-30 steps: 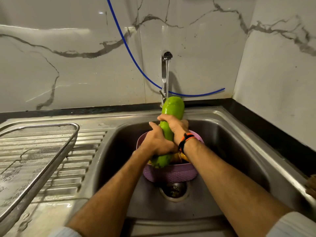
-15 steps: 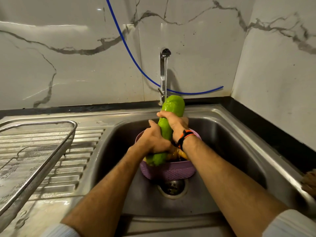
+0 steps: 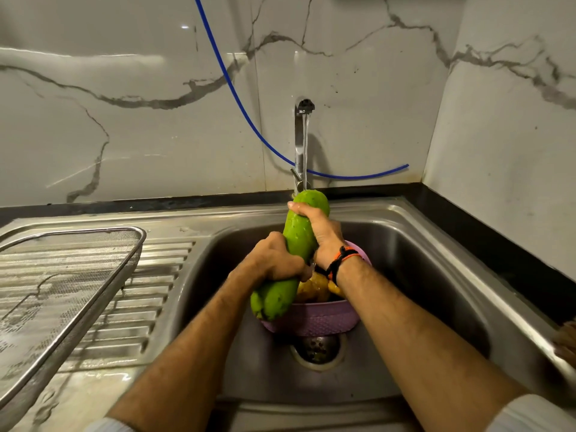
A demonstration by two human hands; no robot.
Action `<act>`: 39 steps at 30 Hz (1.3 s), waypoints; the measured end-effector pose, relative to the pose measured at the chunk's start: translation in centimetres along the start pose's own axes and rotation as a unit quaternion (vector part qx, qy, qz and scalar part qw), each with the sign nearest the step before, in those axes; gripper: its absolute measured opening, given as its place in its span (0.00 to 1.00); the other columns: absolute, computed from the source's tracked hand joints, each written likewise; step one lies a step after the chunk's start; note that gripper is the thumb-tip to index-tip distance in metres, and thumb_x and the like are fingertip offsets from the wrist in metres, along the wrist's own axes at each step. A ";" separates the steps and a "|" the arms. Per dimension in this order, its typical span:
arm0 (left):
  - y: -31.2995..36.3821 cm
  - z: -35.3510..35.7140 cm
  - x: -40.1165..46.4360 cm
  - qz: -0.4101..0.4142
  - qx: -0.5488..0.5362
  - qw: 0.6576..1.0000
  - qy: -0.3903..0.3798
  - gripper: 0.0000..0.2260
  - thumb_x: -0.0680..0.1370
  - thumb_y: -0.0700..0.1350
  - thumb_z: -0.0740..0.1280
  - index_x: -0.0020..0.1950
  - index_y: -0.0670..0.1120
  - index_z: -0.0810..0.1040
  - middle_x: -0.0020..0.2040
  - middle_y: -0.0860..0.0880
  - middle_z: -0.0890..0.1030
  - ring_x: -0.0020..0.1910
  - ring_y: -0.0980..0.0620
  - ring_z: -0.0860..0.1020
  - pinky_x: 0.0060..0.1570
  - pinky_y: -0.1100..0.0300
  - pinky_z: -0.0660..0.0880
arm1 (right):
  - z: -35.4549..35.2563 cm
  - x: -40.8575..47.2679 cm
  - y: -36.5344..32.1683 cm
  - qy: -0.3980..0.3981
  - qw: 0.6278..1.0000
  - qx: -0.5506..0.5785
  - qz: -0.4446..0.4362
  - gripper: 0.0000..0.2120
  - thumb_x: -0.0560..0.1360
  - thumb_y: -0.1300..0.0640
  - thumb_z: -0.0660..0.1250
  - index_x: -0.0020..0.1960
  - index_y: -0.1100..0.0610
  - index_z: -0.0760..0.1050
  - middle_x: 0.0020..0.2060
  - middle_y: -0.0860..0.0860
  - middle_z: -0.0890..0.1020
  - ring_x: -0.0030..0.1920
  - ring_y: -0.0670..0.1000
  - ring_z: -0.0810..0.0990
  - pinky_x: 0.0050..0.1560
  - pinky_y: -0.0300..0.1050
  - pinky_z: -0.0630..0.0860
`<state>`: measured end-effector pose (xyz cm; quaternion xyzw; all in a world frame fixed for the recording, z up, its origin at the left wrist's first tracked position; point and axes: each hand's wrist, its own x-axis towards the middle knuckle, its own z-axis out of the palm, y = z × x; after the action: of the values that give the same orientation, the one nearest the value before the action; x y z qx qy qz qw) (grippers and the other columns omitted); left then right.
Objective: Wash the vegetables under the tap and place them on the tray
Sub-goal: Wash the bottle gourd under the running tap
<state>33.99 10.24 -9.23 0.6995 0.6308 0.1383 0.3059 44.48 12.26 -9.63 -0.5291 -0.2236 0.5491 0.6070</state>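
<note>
A long green gourd [image 3: 296,235] stands tilted over the sink, its top end under the stream of water from the tap [image 3: 301,132]. My left hand [image 3: 274,260] grips its lower middle. My right hand [image 3: 318,226] grips its upper part, with an orange and black band on the wrist. Below them a purple basket [image 3: 314,319] sits in the basin and holds yellowish vegetables [image 3: 314,288], partly hidden by my hands. The wire mesh tray [image 3: 62,275] lies on the ribbed drainboard at the left.
The steel sink [image 3: 436,275] has a drain [image 3: 316,347] right below the basket. A blue hose [image 3: 237,98] runs down the marble wall behind the tap. A black counter edge runs along the back and right side.
The gourd's lower end has swung left and towards me, out over the basket's rim. Both hands keep their hold on it under the running water.
</note>
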 end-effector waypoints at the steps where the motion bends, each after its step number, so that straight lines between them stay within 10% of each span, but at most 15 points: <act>1: -0.1 -0.1 0.0 0.000 0.000 1.000 -0.007 0.36 0.63 0.49 0.79 0.66 0.42 0.68 0.56 0.45 0.77 0.50 0.47 0.79 0.44 0.54 0.78 | -0.1 0.0 -0.1 0.001 1.000 0.003 -0.001 0.53 0.41 0.45 0.84 0.63 0.57 0.71 0.51 0.57 0.82 0.47 0.59 0.84 0.47 0.60 0.82; 5: 0.6 1.0 -0.4 0.034 0.030 0.998 0.040 0.37 0.66 0.48 0.79 0.68 0.40 0.63 0.58 0.43 0.76 0.54 0.44 0.78 0.49 0.53 0.78 | -0.3 -0.1 0.1 0.005 1.000 0.022 0.008 0.38 0.55 0.51 0.82 0.61 0.58 0.71 0.51 0.59 0.82 0.45 0.58 0.83 0.38 0.51 0.82; 8: 1.2 1.7 -0.3 0.072 0.056 0.992 0.084 0.41 0.67 0.46 0.78 0.72 0.38 0.58 0.61 0.40 0.76 0.59 0.41 0.77 0.56 0.52 0.76 | -0.8 0.6 0.5 0.009 1.000 0.003 0.017 0.37 0.58 0.49 0.82 0.61 0.58 0.70 0.51 0.57 0.81 0.48 0.58 0.83 0.48 0.55 0.82; 17: 0.4 0.1 0.3 0.013 -0.093 0.993 -0.073 0.42 0.58 0.47 0.80 0.69 0.42 0.66 0.56 0.44 0.79 0.50 0.46 0.82 0.49 0.47 0.83 | -1.1 1.7 0.8 -0.054 0.998 0.013 -0.026 0.36 0.49 0.52 0.83 0.55 0.61 0.81 0.51 0.62 0.84 0.48 0.60 0.85 0.50 0.60 0.82; 27: 1.0 1.4 -0.5 0.073 -0.039 0.996 0.029 0.41 0.70 0.43 0.76 0.75 0.39 0.55 0.51 0.47 0.73 0.49 0.48 0.76 0.44 0.58 0.74 | -0.5 1.2 0.0 0.056 0.910 -0.278 -0.302 0.26 0.67 0.48 0.78 0.61 0.46 0.72 0.55 0.48 0.76 0.55 0.52 0.76 0.56 0.53 0.78; 34: 0.9 1.2 -0.2 0.102 -0.050 0.993 0.010 0.39 0.68 0.46 0.78 0.71 0.42 0.59 0.56 0.44 0.76 0.51 0.46 0.77 0.45 0.56 0.76 | -2.2 2.3 -2.3 -0.090 0.973 -0.086 -0.196 0.13 0.62 0.53 0.81 0.44 0.48 0.81 0.52 0.55 0.83 0.54 0.60 0.82 0.55 0.59 0.81; 39: 0.6 1.3 0.3 0.077 -0.081 0.994 0.016 0.36 0.68 0.45 0.77 0.69 0.43 0.60 0.52 0.47 0.75 0.48 0.48 0.77 0.42 0.57 0.76 | -0.9 2.8 -1.3 -0.018 0.930 -0.157 -0.331 0.08 0.69 0.53 0.77 0.47 0.51 0.82 0.51 0.49 0.83 0.52 0.51 0.81 0.52 0.49 0.81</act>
<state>35.28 10.23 -9.89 0.7167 0.5664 0.2237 0.3397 46.61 14.68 -9.64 -0.5037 -0.4800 0.2843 0.6596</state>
